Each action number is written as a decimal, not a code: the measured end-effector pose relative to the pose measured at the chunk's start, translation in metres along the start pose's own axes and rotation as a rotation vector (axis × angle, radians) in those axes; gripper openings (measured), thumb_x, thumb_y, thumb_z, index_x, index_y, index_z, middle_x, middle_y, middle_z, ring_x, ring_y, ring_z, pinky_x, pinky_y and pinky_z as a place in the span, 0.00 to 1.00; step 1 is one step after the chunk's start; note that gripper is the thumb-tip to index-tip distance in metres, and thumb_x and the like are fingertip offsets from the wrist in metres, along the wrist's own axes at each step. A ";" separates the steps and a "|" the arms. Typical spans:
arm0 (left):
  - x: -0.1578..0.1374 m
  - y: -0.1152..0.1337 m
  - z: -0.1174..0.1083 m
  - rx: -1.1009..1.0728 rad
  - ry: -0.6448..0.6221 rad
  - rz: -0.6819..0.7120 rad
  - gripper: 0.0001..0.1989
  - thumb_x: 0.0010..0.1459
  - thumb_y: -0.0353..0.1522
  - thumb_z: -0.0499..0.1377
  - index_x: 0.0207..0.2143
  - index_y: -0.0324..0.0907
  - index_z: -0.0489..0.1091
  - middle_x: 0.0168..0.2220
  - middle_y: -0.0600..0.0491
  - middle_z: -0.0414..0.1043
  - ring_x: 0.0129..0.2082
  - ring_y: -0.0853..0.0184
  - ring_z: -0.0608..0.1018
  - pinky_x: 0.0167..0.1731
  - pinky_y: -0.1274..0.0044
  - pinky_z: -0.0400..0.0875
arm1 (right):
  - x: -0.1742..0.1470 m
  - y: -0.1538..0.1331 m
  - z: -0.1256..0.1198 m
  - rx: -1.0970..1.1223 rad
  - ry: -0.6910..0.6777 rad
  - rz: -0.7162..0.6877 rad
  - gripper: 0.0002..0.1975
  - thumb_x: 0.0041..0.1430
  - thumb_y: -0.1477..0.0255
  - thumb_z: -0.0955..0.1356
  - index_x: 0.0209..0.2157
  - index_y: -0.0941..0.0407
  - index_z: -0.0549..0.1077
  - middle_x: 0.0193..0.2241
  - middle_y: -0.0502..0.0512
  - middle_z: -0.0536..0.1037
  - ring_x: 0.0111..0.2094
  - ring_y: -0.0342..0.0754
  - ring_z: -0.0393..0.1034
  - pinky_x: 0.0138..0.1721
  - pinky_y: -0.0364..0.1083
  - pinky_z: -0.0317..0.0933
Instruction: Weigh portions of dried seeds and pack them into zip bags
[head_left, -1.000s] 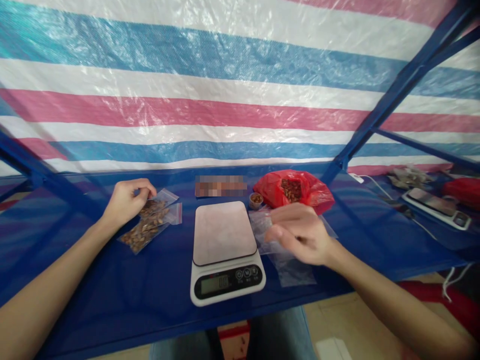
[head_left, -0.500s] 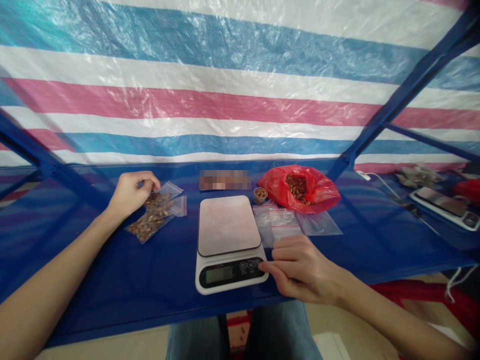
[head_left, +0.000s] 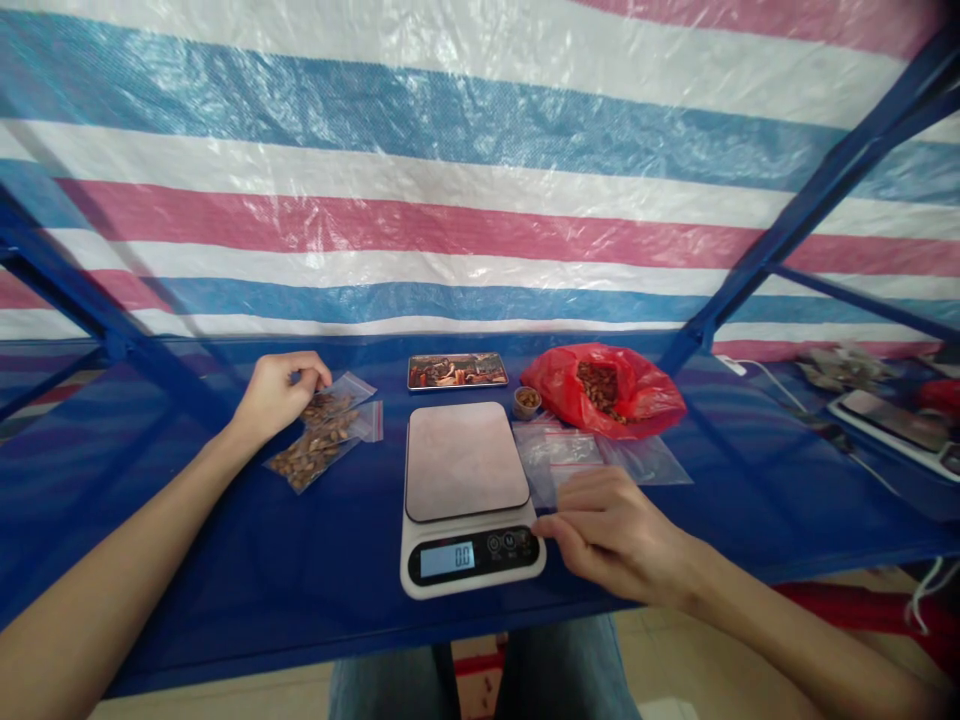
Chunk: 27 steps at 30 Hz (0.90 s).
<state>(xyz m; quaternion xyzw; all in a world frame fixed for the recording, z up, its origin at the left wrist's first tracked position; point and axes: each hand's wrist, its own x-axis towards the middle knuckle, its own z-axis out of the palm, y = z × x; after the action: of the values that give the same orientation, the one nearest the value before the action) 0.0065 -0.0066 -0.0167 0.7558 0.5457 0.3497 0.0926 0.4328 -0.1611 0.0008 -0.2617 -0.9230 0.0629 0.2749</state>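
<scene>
The step in hand looks like a button press on the scale (head_left: 466, 462), which sits at the lower middle of the frame with its plate bare and its lit display (head_left: 448, 558) reading 0.0. The right hand (head_left: 611, 530), right of the scale, has its fingers folded in and one fingertip (head_left: 543, 527) at the right end of the row of buttons (head_left: 510, 541); no object shows in its grasp, and I cannot tell whether the fingertip is pressing or only resting there. The next move, as I judge it, calls for a straight, light lift off the panel, without nudging the scale or leaning on its plate.

The left hand (head_left: 289, 392) is well apart from the right one, left of centre, loosely curled beside the filled bags (head_left: 309, 458) of brown pieces. Its fingertips reach the edge of the upper one; whether they pinch it cannot be told.

Right of the scale, flat clear bags (head_left: 534, 462) lie on the bench (head_left: 300, 590), partly behind the right hand. Above them are the open red bag (head_left: 555, 385), with more brown pieces inside, and a small filled cup (head_left: 526, 412) just beside it. A phone (head_left: 457, 371) lies beyond the scale.
</scene>
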 end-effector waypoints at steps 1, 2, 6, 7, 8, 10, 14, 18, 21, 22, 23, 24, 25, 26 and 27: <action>0.000 0.000 0.000 -0.003 0.004 0.002 0.14 0.51 0.33 0.51 0.22 0.44 0.75 0.24 0.53 0.77 0.27 0.64 0.77 0.32 0.74 0.68 | 0.003 0.007 -0.005 -0.022 0.055 0.029 0.20 0.75 0.77 0.63 0.27 0.55 0.77 0.19 0.49 0.72 0.21 0.45 0.64 0.26 0.48 0.53; 0.000 -0.001 0.001 -0.006 0.006 0.004 0.13 0.51 0.33 0.51 0.21 0.44 0.75 0.24 0.53 0.77 0.27 0.63 0.78 0.32 0.74 0.69 | 0.007 0.015 -0.010 -0.056 0.109 0.069 0.18 0.75 0.76 0.63 0.32 0.55 0.80 0.22 0.51 0.75 0.24 0.46 0.67 0.28 0.48 0.58; 0.000 -0.001 0.002 -0.019 0.007 0.015 0.12 0.50 0.33 0.52 0.21 0.45 0.74 0.24 0.52 0.78 0.27 0.62 0.78 0.33 0.73 0.69 | 0.025 0.057 -0.023 -0.219 0.107 0.215 0.20 0.72 0.71 0.70 0.63 0.54 0.75 0.49 0.62 0.84 0.48 0.58 0.77 0.52 0.57 0.72; 0.000 -0.001 0.002 -0.021 0.006 0.018 0.12 0.50 0.34 0.52 0.21 0.45 0.74 0.24 0.52 0.78 0.27 0.62 0.78 0.33 0.73 0.70 | 0.029 0.067 -0.023 -0.241 0.069 0.237 0.27 0.70 0.69 0.71 0.68 0.53 0.70 0.54 0.64 0.82 0.54 0.61 0.76 0.56 0.61 0.70; 0.000 -0.001 0.002 -0.021 0.005 0.021 0.13 0.50 0.34 0.51 0.21 0.45 0.74 0.24 0.52 0.77 0.26 0.63 0.78 0.33 0.73 0.70 | 0.032 0.076 -0.023 -0.253 0.028 0.258 0.32 0.69 0.68 0.73 0.72 0.52 0.66 0.57 0.65 0.81 0.57 0.63 0.74 0.58 0.63 0.70; 0.001 0.000 0.001 -0.016 0.004 0.023 0.13 0.50 0.35 0.51 0.21 0.45 0.74 0.24 0.52 0.77 0.26 0.63 0.78 0.33 0.73 0.70 | 0.035 0.089 -0.018 -0.260 -0.032 0.290 0.39 0.68 0.67 0.74 0.75 0.50 0.59 0.57 0.66 0.80 0.58 0.65 0.75 0.59 0.66 0.70; 0.001 0.002 0.000 -0.012 0.004 0.002 0.13 0.49 0.35 0.51 0.21 0.45 0.74 0.24 0.53 0.78 0.27 0.63 0.78 0.33 0.74 0.70 | 0.036 0.101 -0.007 -0.236 -0.072 0.306 0.37 0.69 0.67 0.72 0.75 0.51 0.58 0.54 0.66 0.82 0.55 0.65 0.78 0.58 0.67 0.71; 0.000 0.002 0.000 -0.023 0.006 -0.016 0.13 0.49 0.35 0.51 0.20 0.46 0.74 0.23 0.53 0.78 0.26 0.63 0.78 0.33 0.74 0.71 | 0.041 0.102 -0.007 -0.233 -0.041 0.300 0.31 0.69 0.67 0.72 0.70 0.51 0.66 0.56 0.66 0.82 0.56 0.66 0.78 0.58 0.67 0.70; 0.000 0.002 0.001 -0.030 0.010 -0.003 0.13 0.49 0.34 0.51 0.21 0.45 0.74 0.23 0.53 0.78 0.26 0.63 0.78 0.33 0.74 0.71 | 0.055 0.090 -0.015 -0.189 0.018 0.319 0.32 0.70 0.66 0.72 0.71 0.51 0.64 0.51 0.62 0.84 0.54 0.64 0.78 0.59 0.66 0.69; 0.000 0.002 0.001 -0.030 0.010 0.004 0.13 0.49 0.34 0.50 0.21 0.45 0.74 0.23 0.53 0.77 0.26 0.63 0.78 0.33 0.74 0.70 | 0.060 0.082 -0.018 -0.161 0.032 0.320 0.32 0.70 0.65 0.72 0.71 0.50 0.63 0.50 0.61 0.84 0.54 0.63 0.78 0.60 0.65 0.68; 0.000 0.002 0.001 -0.029 0.007 0.010 0.14 0.49 0.34 0.50 0.21 0.45 0.74 0.23 0.53 0.77 0.26 0.63 0.78 0.33 0.74 0.70 | 0.066 0.074 -0.019 -0.130 0.039 0.314 0.32 0.70 0.65 0.72 0.71 0.50 0.62 0.49 0.60 0.84 0.55 0.62 0.78 0.60 0.64 0.68; 0.000 0.002 0.001 -0.027 0.004 0.015 0.14 0.49 0.34 0.50 0.21 0.45 0.74 0.23 0.53 0.77 0.26 0.63 0.78 0.32 0.74 0.70 | 0.072 0.065 -0.020 -0.095 0.036 0.296 0.33 0.70 0.66 0.72 0.71 0.50 0.62 0.50 0.59 0.84 0.55 0.62 0.77 0.61 0.63 0.68; 0.000 0.002 0.001 -0.025 0.000 0.016 0.14 0.49 0.34 0.50 0.21 0.45 0.74 0.23 0.53 0.77 0.26 0.64 0.77 0.32 0.74 0.69 | 0.077 0.056 -0.018 -0.061 0.028 0.271 0.33 0.69 0.67 0.73 0.71 0.49 0.62 0.51 0.59 0.83 0.56 0.61 0.77 0.61 0.62 0.68; 0.000 0.003 0.001 -0.022 -0.004 0.016 0.14 0.49 0.34 0.51 0.21 0.45 0.74 0.23 0.53 0.77 0.26 0.64 0.77 0.32 0.74 0.69 | 0.081 0.048 -0.016 -0.030 0.017 0.243 0.33 0.69 0.68 0.73 0.71 0.48 0.62 0.52 0.59 0.83 0.57 0.60 0.76 0.61 0.61 0.67; 0.000 0.003 0.001 -0.018 -0.007 0.015 0.13 0.49 0.34 0.51 0.21 0.45 0.74 0.24 0.53 0.77 0.26 0.64 0.77 0.32 0.74 0.69 | 0.084 0.041 -0.012 -0.003 -0.001 0.219 0.32 0.69 0.68 0.73 0.70 0.48 0.63 0.52 0.58 0.83 0.58 0.60 0.75 0.61 0.61 0.67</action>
<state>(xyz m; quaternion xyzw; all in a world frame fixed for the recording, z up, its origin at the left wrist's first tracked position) 0.0095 -0.0080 -0.0155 0.7603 0.5363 0.3528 0.0988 0.3975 -0.0829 0.0406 -0.3614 -0.8891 0.0913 0.2655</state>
